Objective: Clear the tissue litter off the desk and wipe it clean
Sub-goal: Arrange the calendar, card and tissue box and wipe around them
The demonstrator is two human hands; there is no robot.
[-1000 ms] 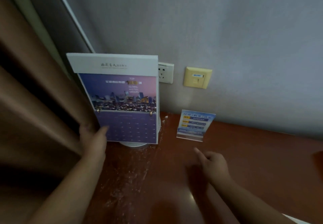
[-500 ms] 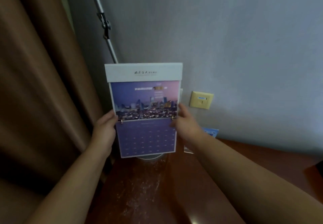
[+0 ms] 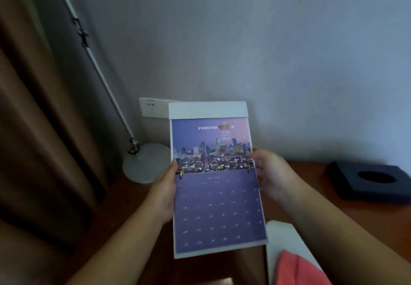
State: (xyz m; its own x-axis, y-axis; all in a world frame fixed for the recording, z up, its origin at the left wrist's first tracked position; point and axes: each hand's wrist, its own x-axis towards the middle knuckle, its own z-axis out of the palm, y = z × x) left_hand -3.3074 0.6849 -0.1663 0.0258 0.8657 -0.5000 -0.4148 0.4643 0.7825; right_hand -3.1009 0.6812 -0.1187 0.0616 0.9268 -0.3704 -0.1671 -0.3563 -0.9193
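I see both hands holding a calendar (image 3: 218,195) upright over the brown desk (image 3: 315,171). The left hand (image 3: 163,192) pinches its left edge, thumb on the front, and the right hand (image 3: 270,173) curls round its right edge. The page reads "JANUARY" above rows of dates. The city photo carries "全球酒店集团" and a blurred "GLOBAL HOTEL GROUPS". A red cloth (image 3: 298,269) lies on something white at lower right.

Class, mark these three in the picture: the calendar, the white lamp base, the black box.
calendar (image 3: 219,206), head view, on the purple date grid.
white lamp base (image 3: 144,164), head view, on the round disc's top.
black box (image 3: 347,180), head view, on its top face, left of the round opening.
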